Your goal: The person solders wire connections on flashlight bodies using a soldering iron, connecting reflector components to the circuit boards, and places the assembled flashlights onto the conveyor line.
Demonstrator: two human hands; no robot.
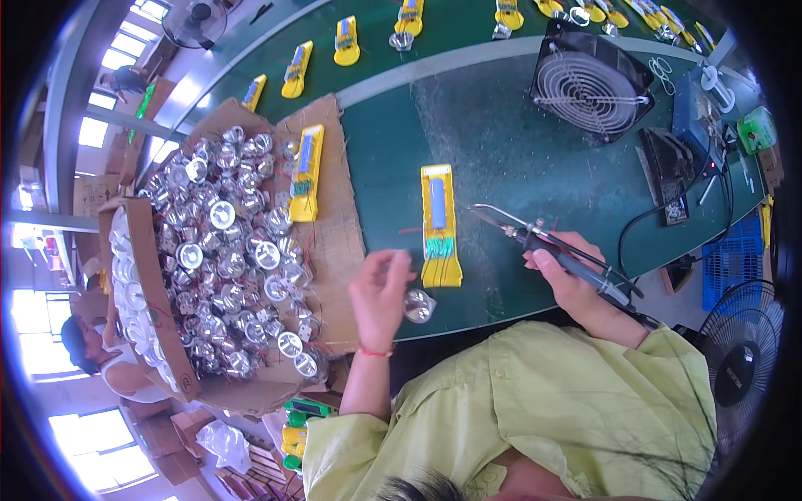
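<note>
By the table's near edge, one silver reflector [419, 306] sits beside the left hand [380, 288], fingers curled (whether around a wire, I cannot tell). The right hand [570, 269] grips one soldering iron [595, 284] by its handle, probably avoiding heat. Between them lies one yellow panel [440, 225], seemingly for easy reach; beyond, one square fan [591, 86].
</note>
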